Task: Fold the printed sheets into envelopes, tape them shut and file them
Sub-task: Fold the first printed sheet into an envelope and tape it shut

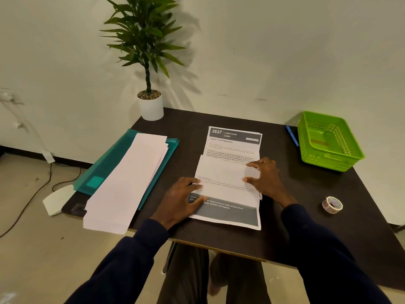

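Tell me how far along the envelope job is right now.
Done, it seems: a pile of long white folded sheets lies on the teal plastic folder; tape on them cannot be seen. In hand: the left hand and the right hand press a fold into the printed sheet headed 2637. To do: taping, since the clear tape roll sits untouched on the dark table, and filing.

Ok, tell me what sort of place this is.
Probably a small office or home desk set up for paperwork. A dark table holds a teal file folder under a stack of white paper, with a green plastic basket and a potted plant at the back.
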